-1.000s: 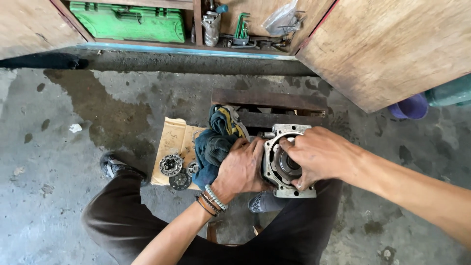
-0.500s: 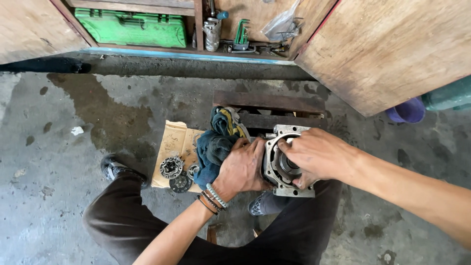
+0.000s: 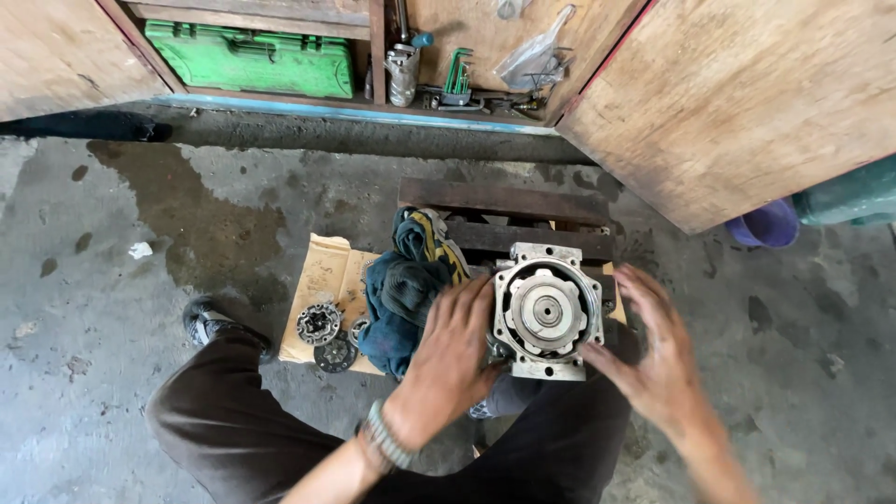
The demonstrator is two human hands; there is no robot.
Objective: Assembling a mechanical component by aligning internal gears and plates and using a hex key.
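A grey metal housing (image 3: 546,313) with a round hub in its middle lies face up on a wooden pallet (image 3: 504,201) in front of my knees. My left hand (image 3: 453,359) holds its left edge, fingers along the side and thumb at the lower corner. My right hand (image 3: 653,355) hovers just right of the housing, fingers spread, holding nothing and blurred by motion. A blue rag (image 3: 406,294) is bunched against the housing's left side.
Two round toothed metal parts (image 3: 319,324) lie on a sheet of cardboard (image 3: 322,271) left of the rag. My shoe (image 3: 201,322) rests on stained concrete. Behind stand an open wooden cabinet door (image 3: 747,103), a green tool case (image 3: 252,61) and a purple bucket (image 3: 765,224).
My right hand has come off the housing's face and moved right, uncovering the round hub. The left hand stays at the housing's left side.
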